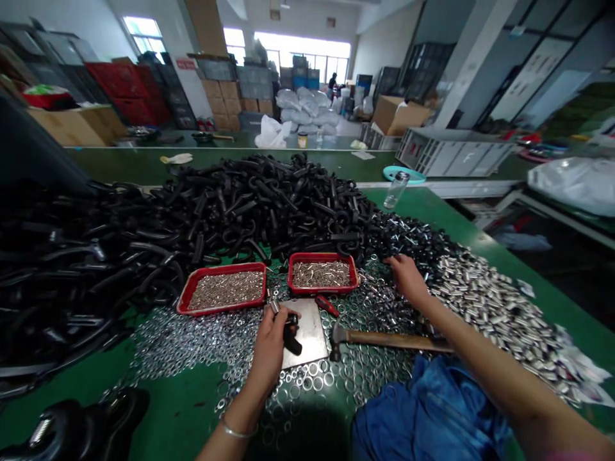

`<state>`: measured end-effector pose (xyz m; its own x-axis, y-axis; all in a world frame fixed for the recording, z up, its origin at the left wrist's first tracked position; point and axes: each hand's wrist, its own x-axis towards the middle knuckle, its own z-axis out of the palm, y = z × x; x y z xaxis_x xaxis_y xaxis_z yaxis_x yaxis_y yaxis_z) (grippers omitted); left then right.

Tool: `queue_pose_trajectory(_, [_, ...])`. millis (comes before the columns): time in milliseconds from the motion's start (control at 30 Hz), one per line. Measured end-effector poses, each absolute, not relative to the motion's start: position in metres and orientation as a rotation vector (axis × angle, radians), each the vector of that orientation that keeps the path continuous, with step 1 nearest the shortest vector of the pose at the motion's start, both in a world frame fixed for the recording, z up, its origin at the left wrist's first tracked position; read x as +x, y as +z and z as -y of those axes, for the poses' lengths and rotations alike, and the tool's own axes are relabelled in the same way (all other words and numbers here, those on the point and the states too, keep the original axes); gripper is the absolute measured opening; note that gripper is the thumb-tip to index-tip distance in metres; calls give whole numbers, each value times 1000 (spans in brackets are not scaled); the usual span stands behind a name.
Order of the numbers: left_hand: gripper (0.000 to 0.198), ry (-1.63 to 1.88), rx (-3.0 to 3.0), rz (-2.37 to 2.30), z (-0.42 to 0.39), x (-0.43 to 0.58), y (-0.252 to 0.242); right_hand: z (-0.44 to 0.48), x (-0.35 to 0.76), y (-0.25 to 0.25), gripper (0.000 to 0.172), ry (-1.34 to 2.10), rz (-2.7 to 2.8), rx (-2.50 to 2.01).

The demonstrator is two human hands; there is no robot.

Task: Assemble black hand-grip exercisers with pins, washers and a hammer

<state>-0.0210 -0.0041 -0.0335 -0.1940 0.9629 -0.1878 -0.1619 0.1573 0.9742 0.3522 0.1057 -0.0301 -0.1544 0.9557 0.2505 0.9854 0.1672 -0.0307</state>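
Note:
My left hand [271, 331] is closed around a black curved handle-like part [292, 343] with a ridged silvery metal end, over a flat metal plate [313, 328]. My right hand [407, 279] reaches out to the edge of a heap of small black and metal pieces [414, 238]. Its fingertips are pinched together, and what they hold is too small to make out. A wooden-handled hammer [391, 339] lies between my arms, its head by the plate. Behind the plate rests a small red tool [327, 306]. Loose metal rings [314, 383] surround the plate.
Two red trays [221, 308] hold tiny metal pins. A big pile of black curved parts [269, 198] rises behind them. Silvery cylinders [490, 307] heap at right, near a blue cloth [432, 416]. A glass jar [396, 190] and grey crate [454, 152] stand farther back.

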Motion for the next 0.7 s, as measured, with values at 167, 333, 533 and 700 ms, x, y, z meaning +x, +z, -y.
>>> queue_pose_trajectory(167, [37, 1184, 885, -1276, 18, -19, -25, -144, 383, -29, 20, -160, 2381, -1845])
queue_pose_trajectory(333, [34, 1338, 521, -1134, 23, -27, -25, -131, 375, -11, 14, -52, 2404, -1692])
queue_pose_trajectory(533, [29, 1376, 454, -968, 15, -12, -19, -27, 231, 2, 27, 855, 1835, -1260])
queue_pose_trajectory(700, [27, 1383, 524, -932, 24, -12, -15, 16, 144, -2, 18, 1055, 1804, -1024])
